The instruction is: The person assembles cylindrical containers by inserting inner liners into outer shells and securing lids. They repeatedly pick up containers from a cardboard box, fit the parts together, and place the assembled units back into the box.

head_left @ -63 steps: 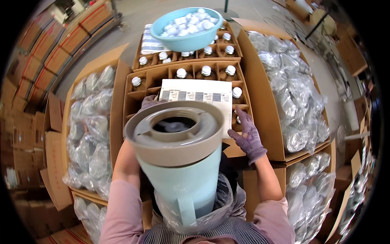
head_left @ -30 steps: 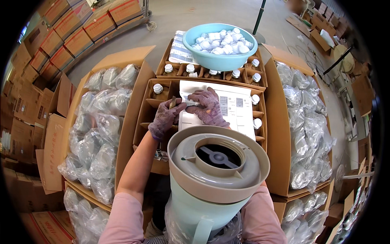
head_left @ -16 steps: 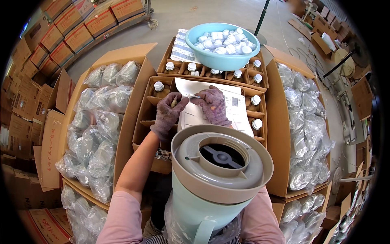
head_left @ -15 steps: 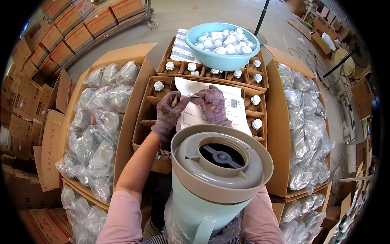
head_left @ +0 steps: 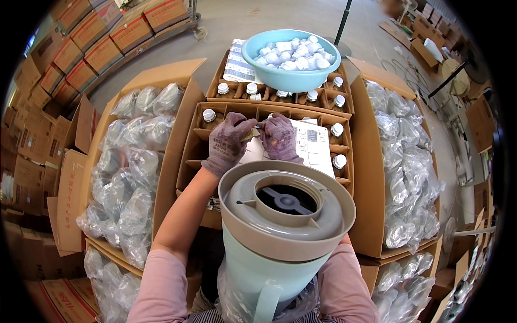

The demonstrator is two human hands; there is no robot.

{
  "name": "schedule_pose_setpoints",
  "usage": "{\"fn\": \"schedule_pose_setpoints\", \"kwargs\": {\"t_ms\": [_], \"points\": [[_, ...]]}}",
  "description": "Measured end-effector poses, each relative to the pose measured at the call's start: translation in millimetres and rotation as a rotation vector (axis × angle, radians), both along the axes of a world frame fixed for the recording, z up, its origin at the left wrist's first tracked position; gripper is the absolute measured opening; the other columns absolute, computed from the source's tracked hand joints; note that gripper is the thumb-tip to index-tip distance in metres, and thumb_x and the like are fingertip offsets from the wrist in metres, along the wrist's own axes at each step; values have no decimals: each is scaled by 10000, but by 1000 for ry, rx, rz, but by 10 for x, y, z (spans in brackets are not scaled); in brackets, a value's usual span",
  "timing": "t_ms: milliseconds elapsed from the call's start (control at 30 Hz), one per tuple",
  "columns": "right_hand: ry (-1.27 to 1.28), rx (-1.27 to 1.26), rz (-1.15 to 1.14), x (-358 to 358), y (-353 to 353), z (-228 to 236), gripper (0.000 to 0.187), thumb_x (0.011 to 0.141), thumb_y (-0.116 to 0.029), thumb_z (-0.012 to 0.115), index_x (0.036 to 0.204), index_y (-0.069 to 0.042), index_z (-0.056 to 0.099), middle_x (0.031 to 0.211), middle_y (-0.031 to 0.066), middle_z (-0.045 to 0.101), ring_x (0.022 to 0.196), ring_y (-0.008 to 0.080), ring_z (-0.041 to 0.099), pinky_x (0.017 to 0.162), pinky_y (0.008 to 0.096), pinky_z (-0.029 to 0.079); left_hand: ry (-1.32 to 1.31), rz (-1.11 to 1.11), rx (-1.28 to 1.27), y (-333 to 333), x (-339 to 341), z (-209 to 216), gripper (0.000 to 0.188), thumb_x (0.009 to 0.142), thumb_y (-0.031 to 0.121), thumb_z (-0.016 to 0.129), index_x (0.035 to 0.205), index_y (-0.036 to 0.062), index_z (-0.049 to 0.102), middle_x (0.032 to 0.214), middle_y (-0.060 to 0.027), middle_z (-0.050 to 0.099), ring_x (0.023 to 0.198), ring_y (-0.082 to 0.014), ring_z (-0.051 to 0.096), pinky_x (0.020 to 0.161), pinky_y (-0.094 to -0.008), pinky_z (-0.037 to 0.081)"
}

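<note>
My left hand (head_left: 230, 141) and my right hand (head_left: 280, 140), both in stained purple-grey work gloves, meet above a divided cardboard box. My left fingers are closed round a small tan thing (head_left: 251, 135), too small to name. The right fingertips are pinched close against it, and what they hold is hidden. Beneath the hands a white printed sheet (head_left: 316, 154) lies across the dividers. White-capped brown bottles (head_left: 337, 132) stand in compartments around it. A pale green jug (head_left: 274, 269) with a grey, open-centred top stands close in front of me, hiding part of my right forearm.
A light blue basin (head_left: 293, 79) of white caps rests on a second bottle box, beside a folded printed sheet (head_left: 241, 65). Cartons of plastic-wrapped items flank me at left (head_left: 132, 167) and right (head_left: 397, 177). Stacked cartons (head_left: 105, 54) stand at the far left.
My left hand has moved up and right to meet the right hand. The right hand has turned. The white sheet has slipped lower, uncovering compartments behind it.
</note>
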State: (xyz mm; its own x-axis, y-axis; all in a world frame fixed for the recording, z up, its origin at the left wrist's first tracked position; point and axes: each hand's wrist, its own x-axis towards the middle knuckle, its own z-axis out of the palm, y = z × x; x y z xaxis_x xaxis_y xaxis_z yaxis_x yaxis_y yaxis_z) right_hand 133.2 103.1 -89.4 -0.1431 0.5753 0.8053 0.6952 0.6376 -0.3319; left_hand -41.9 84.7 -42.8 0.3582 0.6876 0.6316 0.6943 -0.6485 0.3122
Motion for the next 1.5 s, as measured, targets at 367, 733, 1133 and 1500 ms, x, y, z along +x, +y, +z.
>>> {"fn": "schedule_pose_setpoints", "kwargs": {"t_ms": [367, 733, 1133, 1500], "points": [[86, -436, 104, -47, -60, 77, 202, 802, -261, 766, 919, -99, 736, 846, 96, 695, 852, 305, 661, 784, 427, 515, -32, -5, 319, 56, -39, -328, 341, 745, 64, 707, 1064, 181, 671, 929, -11, 615, 799, -240, 653, 670, -375, 515], [-259, -788, 83, 311, 358, 82, 638, 948, -548, 539, 1408, -105, 524, 1440, 156, 526, 1379, 307, 442, 1147, 462, 319, -57, 8, 247, 89, -89, -546, 309, 717, 50, 737, 1000, 161, 682, 951, -39, 647, 774, -263, 676, 659, -385, 538], [285, -913, 2, 263, 497, 225, 524, 765, -508, 784, 948, -27, 687, 850, 144, 679, 783, 244, 629, 769, 365, 511, -85, 13, 198, 61, -154, -501, 340, 738, 62, 757, 1052, 169, 682, 967, -43, 628, 779, -277, 666, 659, -389, 551], [371, -866, 69, 232, 518, 194, 474, 791, -464, 784, 842, -15, 643, 741, 138, 624, 706, 226, 566, 711, 359, 486, -27, 0, 160, 161, -228, -512, 541, 610, 15, 757, 1119, 182, 678, 1003, -39, 602, 865, -243, 645, 718, -381, 533]]}}
